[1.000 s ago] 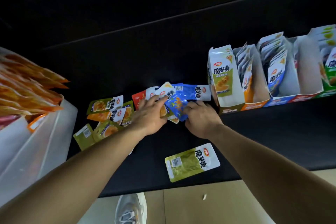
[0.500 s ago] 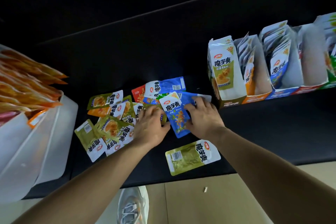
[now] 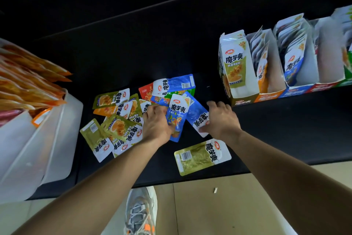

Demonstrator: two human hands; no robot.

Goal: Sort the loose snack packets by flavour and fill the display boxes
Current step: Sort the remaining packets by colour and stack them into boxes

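Observation:
Loose snack packets lie on the black table (image 3: 276,139). An olive-green heap (image 3: 118,126) is at the left, with blue ones and a red one (image 3: 144,91) behind it. My left hand (image 3: 156,126) grips an upright blue packet (image 3: 178,114) by its left edge. My right hand (image 3: 221,118) lies with relaxed fingers and its thumb on the white end of a second blue packet (image 3: 197,116). One olive packet (image 3: 202,156) lies alone near the front edge. The display boxes stand at the right: olive (image 3: 236,67), orange (image 3: 270,94), blue (image 3: 297,90), red (image 3: 323,87).
A translucent white bin (image 3: 47,139) full of orange packets (image 3: 28,82) stands at the left. The table's front edge runs just below the lone olive packet. Past it are a beige floor, my shoe (image 3: 141,212) and a paper scrap (image 3: 215,190).
Both hands have drawn two blue packets out of the heap toward the front. My right hand has slid to the right with one, and my left hand has taken the other.

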